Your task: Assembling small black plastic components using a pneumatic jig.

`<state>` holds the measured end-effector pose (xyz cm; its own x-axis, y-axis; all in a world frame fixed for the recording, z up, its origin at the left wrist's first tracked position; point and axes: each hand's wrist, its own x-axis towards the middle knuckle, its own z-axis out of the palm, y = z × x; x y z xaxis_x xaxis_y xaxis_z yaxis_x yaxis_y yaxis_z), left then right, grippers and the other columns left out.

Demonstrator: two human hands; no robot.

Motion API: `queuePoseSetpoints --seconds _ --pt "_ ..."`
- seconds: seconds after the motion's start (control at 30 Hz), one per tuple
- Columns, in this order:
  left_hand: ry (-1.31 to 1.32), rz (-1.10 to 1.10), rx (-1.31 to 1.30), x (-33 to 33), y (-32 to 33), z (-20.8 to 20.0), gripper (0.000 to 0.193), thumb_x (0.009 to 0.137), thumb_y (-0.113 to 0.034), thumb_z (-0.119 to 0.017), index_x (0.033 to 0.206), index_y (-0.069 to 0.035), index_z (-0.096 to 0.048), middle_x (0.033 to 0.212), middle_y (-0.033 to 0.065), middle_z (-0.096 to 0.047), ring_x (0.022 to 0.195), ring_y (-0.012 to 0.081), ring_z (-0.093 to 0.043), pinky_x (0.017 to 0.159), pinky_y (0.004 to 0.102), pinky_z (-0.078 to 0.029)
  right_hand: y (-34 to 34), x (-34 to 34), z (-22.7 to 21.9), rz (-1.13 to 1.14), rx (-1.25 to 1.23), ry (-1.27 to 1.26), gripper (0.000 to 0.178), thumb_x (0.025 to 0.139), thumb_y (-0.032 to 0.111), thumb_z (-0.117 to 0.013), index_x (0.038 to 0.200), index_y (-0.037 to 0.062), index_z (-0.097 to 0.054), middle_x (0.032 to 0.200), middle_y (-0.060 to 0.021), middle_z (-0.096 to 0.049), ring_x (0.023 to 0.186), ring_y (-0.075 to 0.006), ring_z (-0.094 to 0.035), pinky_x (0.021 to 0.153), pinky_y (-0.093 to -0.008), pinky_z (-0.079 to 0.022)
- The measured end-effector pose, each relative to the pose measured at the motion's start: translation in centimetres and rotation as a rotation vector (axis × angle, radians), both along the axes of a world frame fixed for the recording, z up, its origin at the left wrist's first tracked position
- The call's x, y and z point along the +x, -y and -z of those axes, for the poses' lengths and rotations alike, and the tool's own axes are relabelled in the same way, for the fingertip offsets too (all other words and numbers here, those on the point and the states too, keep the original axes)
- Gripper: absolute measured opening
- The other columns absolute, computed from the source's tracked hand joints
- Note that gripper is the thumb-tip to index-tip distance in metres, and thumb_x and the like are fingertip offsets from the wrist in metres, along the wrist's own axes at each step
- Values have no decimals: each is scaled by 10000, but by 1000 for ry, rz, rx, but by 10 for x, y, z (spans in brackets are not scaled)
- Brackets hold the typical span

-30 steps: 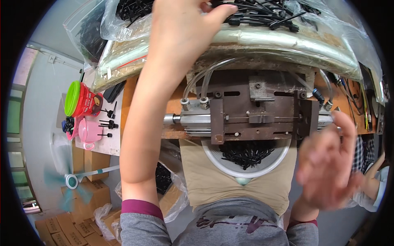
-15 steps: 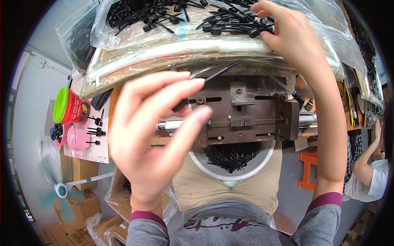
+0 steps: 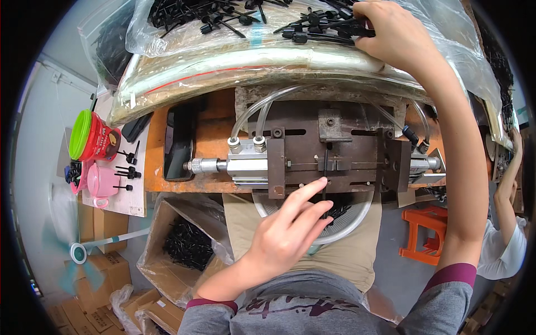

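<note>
My left hand (image 3: pixel 287 231) is in front of the dark metal fixture (image 3: pixel 357 139), its fingers closed around the lower part of a thin black plastic rod piece (image 3: pixel 326 162). The rod's upper part lies across the small central block of the fixture; the end among my fingers is partly hidden. Farther off, my right hand (image 3: pixel 393 36) reaches into the pile of black rod pieces with thick ends (image 3: pixel 318 25) on the plastic-covered ledge. Its thumb and fingers pinch one of these pieces, mostly covered by the hand. Below the fixture, a white basket (image 3: pixel 365 215) of black pieces rests on my lap.
Silver cylinders with clear hoses (image 3: pixel 248 164) flank the fixture. A phone (image 3: pixel 180 139) lies at left on the orange bench. Beyond are a red tub (image 3: pixel 103 142), a pink cup (image 3: pixel 101 181), an open carton (image 3: pixel 153 245), a fan (image 3: pixel 78 254), an orange stool (image 3: pixel 410 237) and another person's arm (image 3: pixel 505 178).
My left hand has come down and rightward from above the bench, bringing the rod piece onto the fixture's central block. My right hand's fingers have closed at the pile.
</note>
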<state>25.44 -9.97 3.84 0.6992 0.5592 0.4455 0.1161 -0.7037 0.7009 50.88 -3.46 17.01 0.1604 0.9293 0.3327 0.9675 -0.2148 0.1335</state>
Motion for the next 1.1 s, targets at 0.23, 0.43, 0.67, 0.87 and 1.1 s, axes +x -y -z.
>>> queuePoseSetpoints --seconds 0.23,0.43,0.67,0.87,1.1 --pt "-61 -91 354 19 -1 17 233 706 -84 -781 908 -13 -689 1236 158 -643 755 203 -680 665 283 -544 -2 32 -9 0 -12 -144 175 723 74 -700 830 -61 -666 829 -233 -664 820 -338 -649 742 -395 -501" --pt "-163 -72 445 29 -2 11 218 723 -123 -768 894 -17 -684 1235 148 -648 738 183 -671 681 273 -542 11 15 -31 166 121 -581 166 827 145 -706 819 -18 -682 688 -112 -646 590 -180 -580 573 -303 -463" --pt "-224 -78 471 29 2 10 230 712 -123 -769 900 -21 -685 1227 139 -655 628 148 -624 608 256 -504 37 22 -21 -119 374 -1382 169 897 94 -657 930 -71 -648 702 -80 -647 556 -69 -584 486 -186 -455" --pt "-195 -96 471 30 0 12 239 689 -119 -775 898 -31 -699 1216 122 -665 581 135 -598 570 247 -476 76 18 12 -113 379 -1323 286 933 270 -645 986 -9 -678 843 -56 -680 519 -29 -503 536 -163 -395" --pt "-208 -109 467 30 2 10 246 670 -110 -779 896 -40 -713 1196 113 -676 553 118 -589 548 243 -462 129 -37 46 -5 299 -1606 224 904 225 -681 895 6 -634 738 -39 -628 437 -67 -525 372 -182 -361"
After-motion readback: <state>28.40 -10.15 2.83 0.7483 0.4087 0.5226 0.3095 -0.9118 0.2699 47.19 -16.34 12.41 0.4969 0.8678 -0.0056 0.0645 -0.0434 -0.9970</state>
